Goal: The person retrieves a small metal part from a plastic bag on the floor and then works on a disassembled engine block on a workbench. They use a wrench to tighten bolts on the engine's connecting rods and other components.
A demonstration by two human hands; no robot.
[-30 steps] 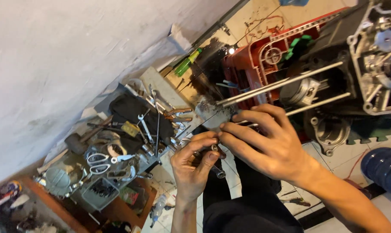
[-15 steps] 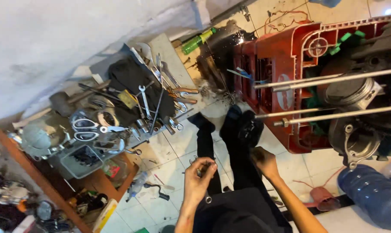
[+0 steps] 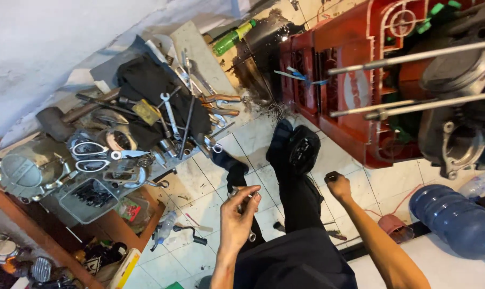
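Fingers [image 3: 247, 195] of the left hand [image 3: 238, 219] are curling closed around a small metal wrench [image 3: 242, 206], held above the tiled floor [image 3: 199, 182] beside the person's dark trouser leg [image 3: 296, 203]. The right hand [image 3: 337, 186] is resting fisted on the tiles, its contents not discernible. The engine block [image 3: 451, 101] is sitting untouched on the red crate [image 3: 354, 91]; a cluttered tool tray [image 3: 146, 118] is lying just beyond.

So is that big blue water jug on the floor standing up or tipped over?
Tipped over. The blue water jug lies on its side on the white tiled floor, ribbed wall facing up, right of the right hand.
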